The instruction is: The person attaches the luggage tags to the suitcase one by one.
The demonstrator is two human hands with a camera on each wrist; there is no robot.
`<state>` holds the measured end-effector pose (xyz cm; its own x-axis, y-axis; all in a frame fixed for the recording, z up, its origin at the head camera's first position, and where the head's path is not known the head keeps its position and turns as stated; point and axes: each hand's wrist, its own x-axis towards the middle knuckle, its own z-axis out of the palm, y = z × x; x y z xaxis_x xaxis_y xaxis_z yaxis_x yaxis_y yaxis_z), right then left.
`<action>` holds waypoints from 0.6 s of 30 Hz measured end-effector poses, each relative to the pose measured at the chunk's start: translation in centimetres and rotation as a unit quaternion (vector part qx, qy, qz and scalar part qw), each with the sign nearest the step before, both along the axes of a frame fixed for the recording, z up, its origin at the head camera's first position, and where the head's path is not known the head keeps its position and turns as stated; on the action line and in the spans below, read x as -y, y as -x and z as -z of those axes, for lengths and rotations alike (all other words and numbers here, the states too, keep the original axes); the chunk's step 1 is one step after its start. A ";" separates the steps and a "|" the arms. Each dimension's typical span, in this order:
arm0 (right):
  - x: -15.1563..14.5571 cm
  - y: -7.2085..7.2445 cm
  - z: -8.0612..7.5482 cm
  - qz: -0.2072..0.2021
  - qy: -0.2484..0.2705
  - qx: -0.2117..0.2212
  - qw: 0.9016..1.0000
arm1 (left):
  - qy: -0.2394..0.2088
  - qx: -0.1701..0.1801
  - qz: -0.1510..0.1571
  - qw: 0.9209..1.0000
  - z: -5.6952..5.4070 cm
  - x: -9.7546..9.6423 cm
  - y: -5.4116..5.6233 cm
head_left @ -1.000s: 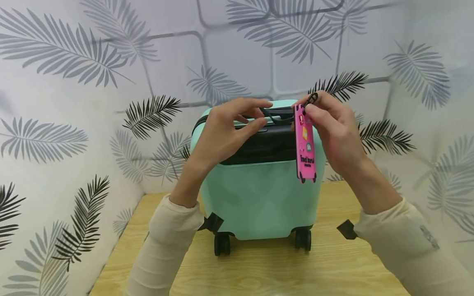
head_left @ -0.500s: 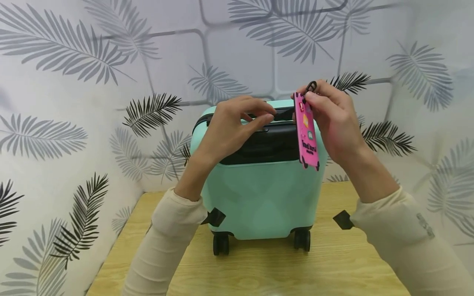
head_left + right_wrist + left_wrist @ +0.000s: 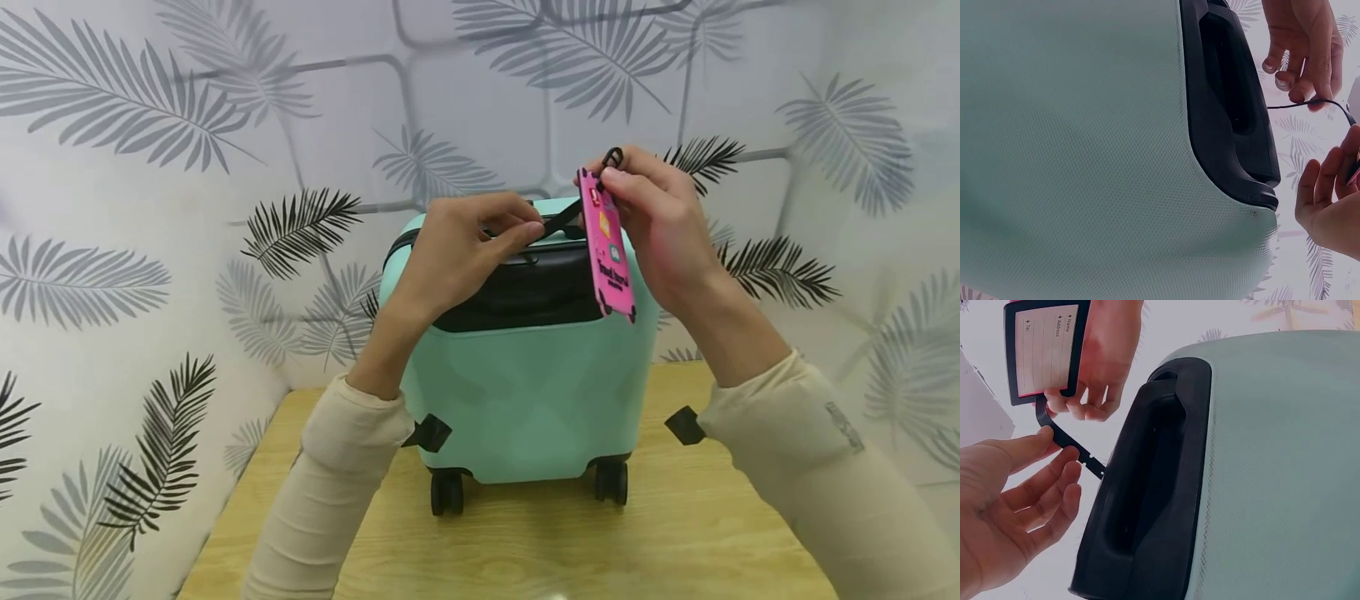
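Tag (image 3: 607, 242), address card (image 3: 1045, 353), left wrist view only

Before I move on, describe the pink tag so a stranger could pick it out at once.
In the head view, find the mint-green suitcase standing on the wooden table. Near the right end of its black upper panel, the person's right hand holds the tag by its top. Its pink face, with small pictures and black lettering, sets it apart from the green and black behind.
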<state>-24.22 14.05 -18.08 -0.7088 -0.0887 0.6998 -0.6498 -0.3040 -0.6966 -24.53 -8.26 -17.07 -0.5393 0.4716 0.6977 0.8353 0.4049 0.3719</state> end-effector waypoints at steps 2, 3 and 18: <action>0.2 0.2 -0.1 0.001 0.001 0.001 1.000 | -0.001 0.004 -0.002 1.000 -0.1 0.1 0.0; 0.2 0.3 -0.1 0.002 0.002 0.001 1.000 | 0.000 0.006 -0.003 1.000 -0.1 0.1 0.0; 0.7 1.4 -0.2 0.023 -0.002 0.031 0.999 | 0.007 0.006 -0.015 1.000 0.0 0.2 0.7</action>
